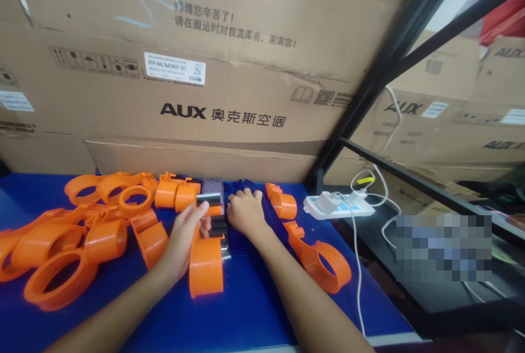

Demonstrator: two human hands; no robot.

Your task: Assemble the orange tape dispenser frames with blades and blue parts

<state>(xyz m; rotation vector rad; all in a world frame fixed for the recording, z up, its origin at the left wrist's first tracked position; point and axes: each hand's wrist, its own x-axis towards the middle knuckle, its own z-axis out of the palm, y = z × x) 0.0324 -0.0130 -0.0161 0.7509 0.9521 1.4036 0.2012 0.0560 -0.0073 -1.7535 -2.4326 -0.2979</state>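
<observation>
Left hand (187, 238) is gripping an orange dispenser (206, 266) over the blue table (258, 309), its thumb lying across the narrower part while the round drum is jutting toward the wearer. Right hand (246, 213) is resting, fingers curled, on a dark blue bundle (273, 226) just beside it; whether it is pinching anything, I cannot tell. Moulded plastic is looking light, stiff and rather slick, so the narrow part is probably offering a surer hold than the smooth drum. Other dispensers (107, 241), glossy and ring-ended, are lying on both sides; matte cardboard (123, 115) is standing behind.
</observation>
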